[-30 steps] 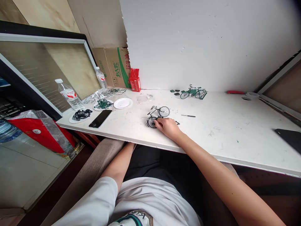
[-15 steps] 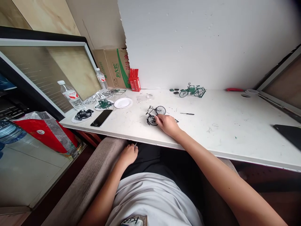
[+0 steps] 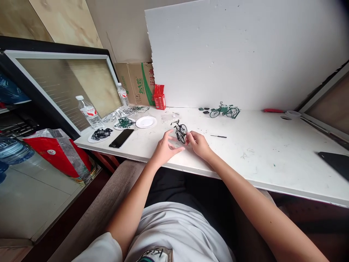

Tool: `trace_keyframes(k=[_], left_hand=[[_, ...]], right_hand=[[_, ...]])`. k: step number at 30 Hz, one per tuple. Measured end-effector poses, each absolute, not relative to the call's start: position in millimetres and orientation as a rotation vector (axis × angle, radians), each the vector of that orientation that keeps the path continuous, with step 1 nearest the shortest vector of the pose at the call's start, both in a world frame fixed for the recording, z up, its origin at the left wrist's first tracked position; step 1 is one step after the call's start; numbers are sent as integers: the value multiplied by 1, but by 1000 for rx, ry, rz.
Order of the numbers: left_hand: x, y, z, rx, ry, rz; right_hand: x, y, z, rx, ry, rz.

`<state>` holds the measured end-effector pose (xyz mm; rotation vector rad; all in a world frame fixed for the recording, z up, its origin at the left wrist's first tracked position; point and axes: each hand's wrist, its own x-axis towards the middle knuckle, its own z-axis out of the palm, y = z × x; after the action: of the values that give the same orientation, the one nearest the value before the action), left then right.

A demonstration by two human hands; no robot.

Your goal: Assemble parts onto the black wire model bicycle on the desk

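Note:
A small black model bicycle (image 3: 180, 131) is near the front of the white table, turned at an angle. My right hand (image 3: 198, 145) pinches its rear end between thumb and fingers. Just left of the model, my left hand (image 3: 167, 148) has thumb and fingers spread apart with nothing between them. Whether its fingertips touch the bicycle I cannot tell. Farther back, a finished-looking green model bicycle (image 3: 224, 110) stands upright. A thin dark screwdriver-like tool (image 3: 218, 136) lies to the right of my right hand.
On the left are a phone (image 3: 121, 138), a plate of black parts (image 3: 100, 134), a plate of green parts (image 3: 124, 123) and a white plate (image 3: 146, 122). Water bottles (image 3: 91, 114), a red box (image 3: 159, 97) and a carton (image 3: 136, 83) stand behind. A dark flat object (image 3: 336, 163) lies far right.
My left hand has risen from my lap to beside the black model bicycle and opened. The bicycle has gone from lying over to more upright in my right hand. The view has shifted slightly.

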<state>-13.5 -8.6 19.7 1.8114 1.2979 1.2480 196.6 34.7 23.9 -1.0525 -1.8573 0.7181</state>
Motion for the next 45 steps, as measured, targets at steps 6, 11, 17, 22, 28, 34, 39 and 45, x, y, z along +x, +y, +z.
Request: trace_keyframes(k=[6,11,17,22,28,34,39,45], left_hand=[[-16,11,4,1549,977,1136],[-16,14,-1,1506,856,1144],[-17,14,-3,1541,977,1178],[-21,15,-3,1566,931,1172],[-19,13,-1,1539,922,1196],[-16,10,3,1520,1009,1290],[-17,11,2,1531,1037,1283],[-19,11,2,1495,887,1242]], right_hand=[[197,37,22,-970,-1873,787],[196,39,19,-949,-1875,835],[193,38,20,-971,-1905,805],[192,36,19,-1039,-1937,844],[191,33,19,-1041,-1927,929],[189,32,22,-896,-1921,902],[191,32,21,-884,-1943,881],[193,35,18,-908,-1942,735]])
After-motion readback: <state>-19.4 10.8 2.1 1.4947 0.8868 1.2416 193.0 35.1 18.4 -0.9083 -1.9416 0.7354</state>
